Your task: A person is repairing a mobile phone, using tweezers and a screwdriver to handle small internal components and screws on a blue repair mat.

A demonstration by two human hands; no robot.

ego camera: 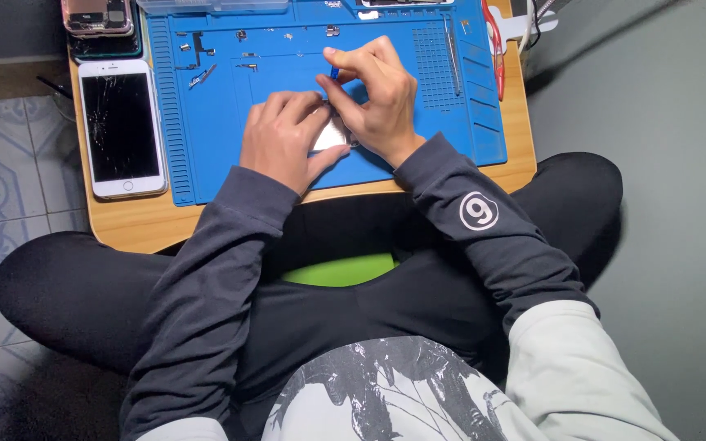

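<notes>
My left hand [281, 137] presses down on a small silver device [330, 135] lying on the blue work mat [206, 155]; most of the device is hidden under both hands. My right hand [379, 96] is closed on a slim blue-handled tool [334, 73], held upright with its tip down at the device. The two hands touch each other over the device.
A white phone [122, 127] with a cracked black screen lies on the wooden table [136, 220] left of the mat. Several tiny screws and parts [199, 51] lie on the mat's upper left. Red-handled tweezers [493, 41] rest at the mat's right edge. More devices [98, 18] are stacked top left.
</notes>
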